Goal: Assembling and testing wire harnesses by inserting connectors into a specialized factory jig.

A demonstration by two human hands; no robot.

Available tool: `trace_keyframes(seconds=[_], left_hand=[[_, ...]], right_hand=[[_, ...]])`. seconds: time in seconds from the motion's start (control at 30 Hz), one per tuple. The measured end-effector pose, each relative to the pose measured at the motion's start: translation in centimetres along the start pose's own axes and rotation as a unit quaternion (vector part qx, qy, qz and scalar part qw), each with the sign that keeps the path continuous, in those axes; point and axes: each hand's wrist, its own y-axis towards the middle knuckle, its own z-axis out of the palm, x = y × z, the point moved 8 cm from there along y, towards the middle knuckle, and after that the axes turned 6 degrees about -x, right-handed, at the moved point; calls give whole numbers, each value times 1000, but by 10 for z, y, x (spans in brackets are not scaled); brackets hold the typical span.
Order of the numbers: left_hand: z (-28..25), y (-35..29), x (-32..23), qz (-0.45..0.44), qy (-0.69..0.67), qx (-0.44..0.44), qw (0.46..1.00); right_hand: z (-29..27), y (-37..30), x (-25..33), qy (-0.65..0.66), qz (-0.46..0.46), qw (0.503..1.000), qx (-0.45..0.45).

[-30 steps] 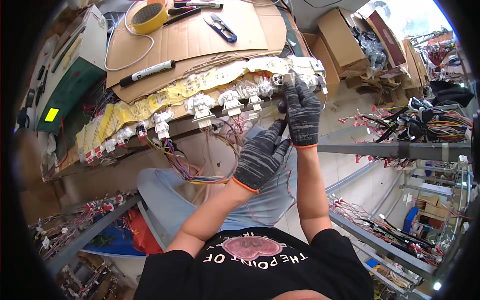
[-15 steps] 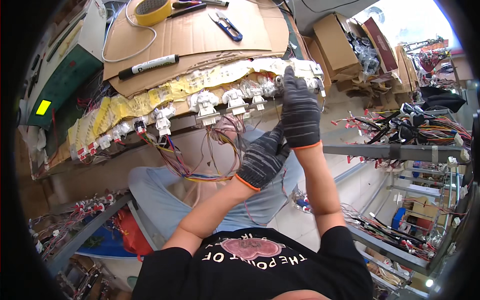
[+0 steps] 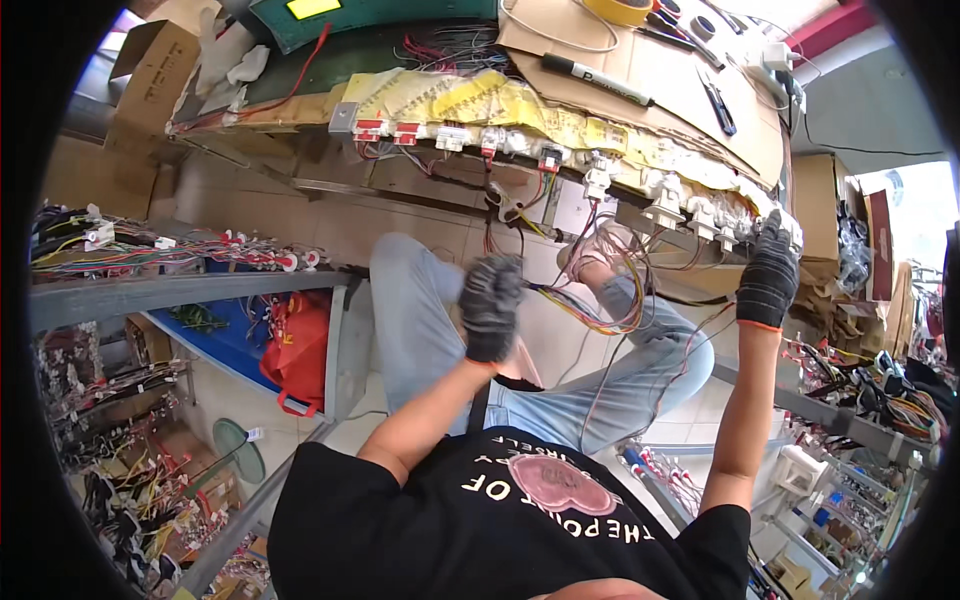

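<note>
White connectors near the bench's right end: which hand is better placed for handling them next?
Right, likely: the gloved right hand is beside those white connectors; the gloved left hand is well to their left.

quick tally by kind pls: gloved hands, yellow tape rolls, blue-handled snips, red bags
Gloved hands: 2 (left hand, blurred; right hand)
Yellow tape roll: 1, cut off by the picture's top edge
Blue-handled snips: 1
Red bag: 1
Total: 5
</note>
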Motion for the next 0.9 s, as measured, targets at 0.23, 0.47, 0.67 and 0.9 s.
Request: trace_keyframes(seconds=[0.23,0.47,0.67,0.9], left_hand=[[31,86,-45,393,388,150,820],[13,91,-33,353,170,380,838],[49,65,-93,487,366,57,791],[52,76,-111,415,392,-54,819]], right_hand=[[-5,8,1,-9,-18,994,-110],[-9,3,3,-7,-9,994,-111],[-5,0,-1,-9,31,997,-68],[-13,2,0,17,65,997,31]])
